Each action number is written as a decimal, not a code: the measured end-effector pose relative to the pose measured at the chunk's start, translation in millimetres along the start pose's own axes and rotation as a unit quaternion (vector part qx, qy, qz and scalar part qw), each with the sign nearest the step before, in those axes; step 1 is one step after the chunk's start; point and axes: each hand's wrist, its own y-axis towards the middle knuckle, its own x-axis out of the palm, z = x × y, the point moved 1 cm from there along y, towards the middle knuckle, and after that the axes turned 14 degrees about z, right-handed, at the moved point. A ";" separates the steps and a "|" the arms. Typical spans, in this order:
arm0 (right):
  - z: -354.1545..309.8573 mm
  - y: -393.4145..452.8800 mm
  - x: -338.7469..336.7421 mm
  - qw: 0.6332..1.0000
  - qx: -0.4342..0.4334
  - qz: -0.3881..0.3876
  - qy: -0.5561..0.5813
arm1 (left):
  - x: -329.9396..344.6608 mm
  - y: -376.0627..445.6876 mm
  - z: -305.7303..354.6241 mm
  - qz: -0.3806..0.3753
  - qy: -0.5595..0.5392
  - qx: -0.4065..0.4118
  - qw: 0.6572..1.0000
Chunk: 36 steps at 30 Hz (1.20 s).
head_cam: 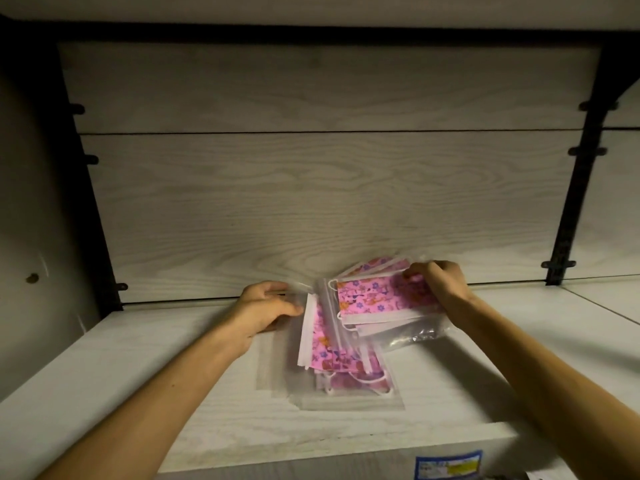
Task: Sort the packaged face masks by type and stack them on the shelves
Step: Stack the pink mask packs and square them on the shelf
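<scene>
Several clear zip bags of pink floral face masks lie in a loose pile (pixel 341 368) on the pale wood-grain shelf (pixel 138 368). My right hand (pixel 438 280) pinches the far right corner of the top pack (pixel 377 299), which sits askew on the pile. My left hand (pixel 263 308) grips the clear left edge of a lower bag, fingers curled round the plastic. Both forearms reach in from below.
The shelf's back panel (pixel 311 202) stands right behind the pile. Black metal uprights (pixel 571 202) with brackets flank the bay left and right. A blue and yellow price label (pixel 448 465) is stuck on the shelf's front edge. Another shelf board overhangs at the top.
</scene>
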 end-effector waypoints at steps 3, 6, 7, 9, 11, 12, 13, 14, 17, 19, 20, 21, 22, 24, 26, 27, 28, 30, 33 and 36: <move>-2.7 -0.5 0.4 1.000 0.004 -0.001 0.023 | -0.2 -7.7 2.9 -0.011 -0.057 -0.022 0.998; -8.9 -3.4 -4.0 0.998 0.015 0.014 0.057 | -2.3 -9.1 7.3 0.008 -0.136 -0.042 0.990; -11.3 -4.1 -6.1 0.997 0.020 0.018 0.073 | -3.5 -8.7 8.8 0.022 -0.160 -0.047 0.986; -15.0 -3.4 -10.6 0.993 0.036 0.015 0.112 | -7.8 -8.0 12.7 0.071 -0.180 -0.058 0.979; -16.8 -2.8 -12.2 0.985 0.062 0.003 0.160 | -13.0 -4.3 12.4 0.120 -0.193 -0.082 0.970; -17.0 -3.3 -11.3 0.979 0.087 -0.005 0.186 | -15.0 -4.5 11.8 0.131 -0.204 -0.100 0.965; -17.9 -5.4 -9.2 0.970 0.118 -0.021 0.213 | -17.0 -5.4 11.0 0.136 -0.220 -0.121 0.958; -19.7 -8.7 -5.8 0.959 0.150 -0.043 0.235 | -18.0 -6.8 10.6 0.135 -0.239 -0.144 0.951; -31.3 -24.5 5.7 0.943 0.176 -0.118 0.256 | -20.2 -16.6 10.3 0.137 -0.285 -0.185 0.931; -44.2 -33.5 12.5 0.934 0.166 -0.140 0.284 | -18.9 -25.6 14.3 0.136 -0.335 -0.191 0.913; -48.5 -39.4 15.6 0.929 0.171 -0.135 0.298 | -18.2 -29.8 16.0 0.135 -0.345 -0.182 0.911; -50.6 -46.6 20.7 0.930 0.171 -0.133 0.298 | -17.0 -33.6 17.5 0.143 -0.345 -0.171 0.912; -49.6 -55.0 26.8 0.932 0.174 -0.136 0.288 | -15.1 -36.2 18.7 0.148 -0.353 -0.170 0.908; -38.1 -72.3 39.6 0.940 0.196 -0.118 0.254 | -13.1 -42.4 20.0 0.152 -0.396 -0.182 0.887; -20.9 -88.2 48.2 0.966 0.164 -0.100 0.172 | -8.9 -48.7 20.7 0.132 -0.435 -0.187 0.871; -15.3 -96.3 50.1 0.975 0.141 -0.106 0.135 | -6.9 -54.3 22.6 0.110 -0.442 -0.189 0.870; -12.7 -102.3 49.4 0.981 0.120 -0.115 0.102 | -5.4 -60.1 24.9 0.089 -0.442 -0.187 0.873; -13.6 -110.2 42.7 0.983 0.073 -0.167 0.033 | -4.3 -65.8 27.3 0.070 -0.434 -0.160 0.884; -20.9 -113.6 28.4 0.961 0.030 -0.261 -0.088 | -8.9 -66.1 28.6 0.104 -0.396 -0.120 0.904; -26.5 -114.7 16.9 0.933 -0.021 -0.313 -0.174 | -20.2 -65.2 24.5 0.147 -0.347 -0.123 0.918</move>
